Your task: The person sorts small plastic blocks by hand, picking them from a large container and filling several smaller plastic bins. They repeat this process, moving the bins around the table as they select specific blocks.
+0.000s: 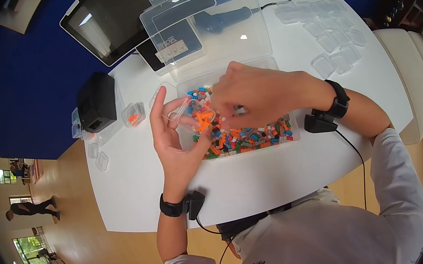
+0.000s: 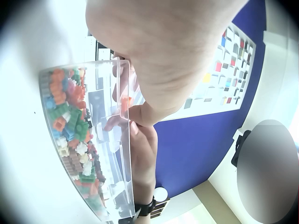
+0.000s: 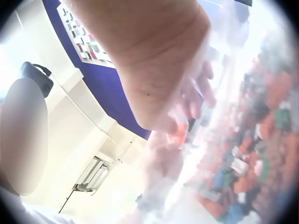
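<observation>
In the head view the left hand holds a small clear box with orange bricks in it, its lid hanging open, over the left part of a large clear bin. Mixed small bricks fill the bin. The right hand is above the bin beside the small box, its fingers bent down and mostly hidden. The left wrist view shows the bin's side wall with bricks behind it and the right hand beyond. Whether the right fingers pinch a brick cannot be seen.
The bin's clear lid stands raised behind it. A small box with orange pieces and a black device are at left. Several clear small boxes lie at back right. A monitor stands behind; a person is far left.
</observation>
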